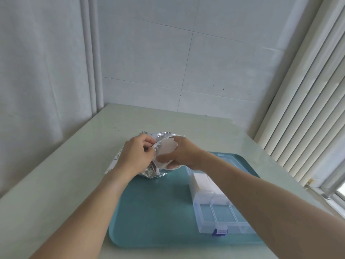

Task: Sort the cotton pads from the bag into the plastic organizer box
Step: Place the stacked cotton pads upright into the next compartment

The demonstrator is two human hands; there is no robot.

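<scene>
1. The left hand (135, 156) has its fingers curled around the rim of a crinkled silver foil bag (153, 170), pinching the edge of the opening and holding it apart.
2. The right hand (183, 153) grasps a small stack of white cotton pads (169, 146) at the bag's mouth; the pads stick up between its thumb and fingers, right against the foil that the left hand holds.
3. The bag sits under and between both hands, its lower end resting on the far left corner of a teal plastic tray (158, 212), with part of it lying off the tray on the pale tabletop (61, 174) beyond the left hand.
4. A clear plastic organizer box (216, 215) with a blue latch (219, 231) lies on the tray below the right forearm, nearer the person than the right hand.
5. More white cotton pads (203, 182) already fill the compartment of the box closest to the right hand; the compartments nearer the latch show only clear dividers.
6. White vertical blinds (308, 109) hang to the right of the right arm, and a tiled wall (186, 62) stands beyond both hands.
</scene>
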